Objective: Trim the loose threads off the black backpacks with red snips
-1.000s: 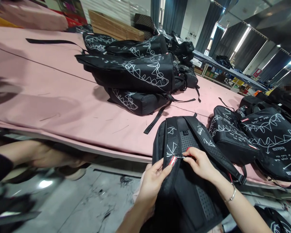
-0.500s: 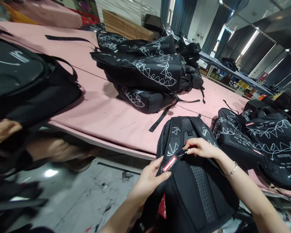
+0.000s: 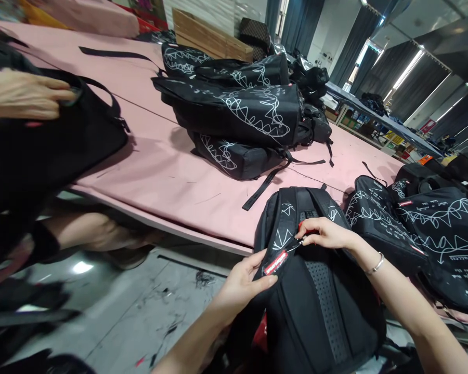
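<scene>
- Pink table (image 3: pixel 171 197): the held backpack (image 3: pixel 292 311) is at its near edge, work on the strap (image 3: pixel 283 236) seemingly unfinished.
- Left hand (image 3: pixel 245 280) grasps the strap; right hand (image 3: pixel 325 234) pinches something thin (image 3: pixel 301 242), too small to identify.
- Red label (image 3: pixel 276 263): already on the strap.

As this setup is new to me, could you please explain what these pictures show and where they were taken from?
No machine: one camera on a person's head, looking forward and down, took every picture. Their bare left hand holds a black fabric strap, with a red rectangular label, on a black backpack. Their right hand pinches something beside it, too small to name. Black bags with white scribbles lie on the pink-covered table; at left, a co-worker's hand is at another black bag.
</scene>
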`<action>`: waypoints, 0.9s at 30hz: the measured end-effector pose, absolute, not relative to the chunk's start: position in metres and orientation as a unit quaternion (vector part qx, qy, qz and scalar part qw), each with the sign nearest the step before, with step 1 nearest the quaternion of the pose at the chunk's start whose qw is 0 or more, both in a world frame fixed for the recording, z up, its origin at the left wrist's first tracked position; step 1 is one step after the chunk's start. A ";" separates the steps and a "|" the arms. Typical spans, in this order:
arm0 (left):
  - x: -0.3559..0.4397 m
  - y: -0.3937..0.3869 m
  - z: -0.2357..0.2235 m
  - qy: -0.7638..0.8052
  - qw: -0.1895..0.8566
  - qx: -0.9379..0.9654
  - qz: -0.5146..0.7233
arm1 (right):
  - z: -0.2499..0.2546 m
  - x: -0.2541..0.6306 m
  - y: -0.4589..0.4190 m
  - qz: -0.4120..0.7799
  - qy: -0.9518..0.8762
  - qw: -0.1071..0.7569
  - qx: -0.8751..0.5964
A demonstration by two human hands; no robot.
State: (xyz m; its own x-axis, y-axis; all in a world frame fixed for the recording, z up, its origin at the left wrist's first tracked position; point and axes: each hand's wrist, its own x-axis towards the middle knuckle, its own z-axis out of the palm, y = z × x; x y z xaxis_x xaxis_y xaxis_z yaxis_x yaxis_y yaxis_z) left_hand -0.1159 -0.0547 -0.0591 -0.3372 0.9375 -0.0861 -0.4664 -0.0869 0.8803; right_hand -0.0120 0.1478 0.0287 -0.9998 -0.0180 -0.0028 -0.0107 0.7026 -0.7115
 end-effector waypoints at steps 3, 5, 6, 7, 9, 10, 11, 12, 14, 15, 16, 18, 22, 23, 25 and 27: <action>-0.117 -0.054 -0.058 0.451 0.517 0.266 0.678 | 0.031 -0.016 0.149 -0.333 0.942 0.014 -0.049; -0.118 -0.054 -0.057 0.457 0.520 0.273 0.669 | 0.031 -0.019 0.151 -0.315 0.946 0.023 -0.072; -0.118 -0.054 -0.057 0.457 0.521 0.279 0.665 | 0.032 -0.020 0.152 -0.309 0.947 0.024 -0.082; -0.119 -0.054 -0.057 0.455 0.522 0.287 0.662 | 0.032 -0.021 0.152 -0.305 0.948 0.025 -0.091; -0.120 -0.053 -0.058 0.451 0.524 0.298 0.658 | 0.033 -0.022 0.154 -0.305 0.947 0.022 -0.097; -0.121 -0.053 -0.059 0.451 0.524 0.302 0.657 | 0.033 -0.022 0.155 -0.307 0.946 0.023 -0.097; -0.121 -0.053 -0.060 0.452 0.523 0.304 0.656 | 0.034 -0.022 0.155 -0.310 0.945 0.026 -0.096; -0.122 -0.053 -0.061 0.454 0.521 0.305 0.655 | 0.034 -0.022 0.155 -0.313 0.945 0.030 -0.094; -0.122 -0.053 -0.062 0.454 0.522 0.308 0.653 | 0.036 -0.022 0.154 -0.316 0.943 0.038 -0.093; -0.121 -0.053 -0.062 0.454 0.523 0.309 0.652 | 0.037 -0.022 0.154 -0.315 0.943 0.042 -0.095; -0.121 -0.053 -0.061 0.455 0.525 0.311 0.648 | 0.038 -0.022 0.153 -0.311 0.944 0.044 -0.098; -0.121 -0.052 -0.060 0.464 0.525 0.315 0.640 | 0.039 -0.024 0.151 -0.298 0.948 0.048 -0.104; -0.121 -0.051 -0.057 0.485 0.512 0.330 0.628 | 0.041 -0.026 0.147 -0.280 0.952 0.052 -0.113; -0.121 -0.050 -0.056 0.490 0.507 0.336 0.625 | 0.042 -0.026 0.146 -0.276 0.953 0.054 -0.113; -0.121 -0.049 -0.054 0.499 0.497 0.347 0.619 | 0.043 -0.026 0.142 -0.266 0.955 0.060 -0.114; -0.119 -0.048 -0.052 0.509 0.486 0.357 0.614 | 0.044 -0.026 0.138 -0.254 0.958 0.065 -0.116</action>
State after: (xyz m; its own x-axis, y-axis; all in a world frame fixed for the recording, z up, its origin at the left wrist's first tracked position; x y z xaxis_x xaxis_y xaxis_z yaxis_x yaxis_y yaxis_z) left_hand -0.1194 -0.0481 -0.0521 -0.2736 0.9602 -0.0570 -0.2335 -0.0088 0.9723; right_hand -0.0260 0.1384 0.0439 -0.9645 -0.2557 -0.0658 -0.1896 0.8441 -0.5016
